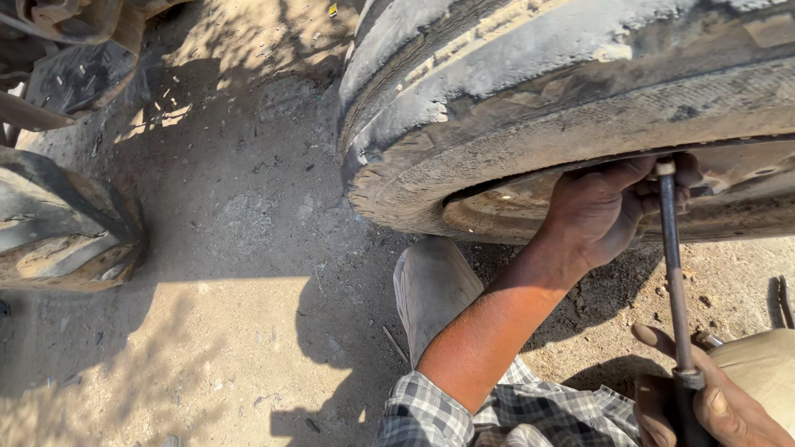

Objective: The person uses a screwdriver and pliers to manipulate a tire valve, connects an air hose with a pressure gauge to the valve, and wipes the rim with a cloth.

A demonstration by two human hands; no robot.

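A big, worn, dusty tyre (530, 91) lies on the dirt, with its rusty rim (513, 207) showing under the inner edge. A long metal rod (675, 281) stands nearly upright, its top end set at the gap between tyre and rim. My left hand (604, 215), reaching out from a plaid sleeve (464, 410), curls around the rod's top end against the rim. At the bottom right, my right hand (712, 406) grips the rod's lower end. My grey shoe (431, 285) rests on the ground just below the tyre.
Another worn tyre (58, 223) lies at the left edge, with dark metal parts (74, 66) behind it. Sandy ground (232, 248), half in shadow, stretches between the two tyres. A thin dark tool (778, 300) lies on the dirt at the right edge.
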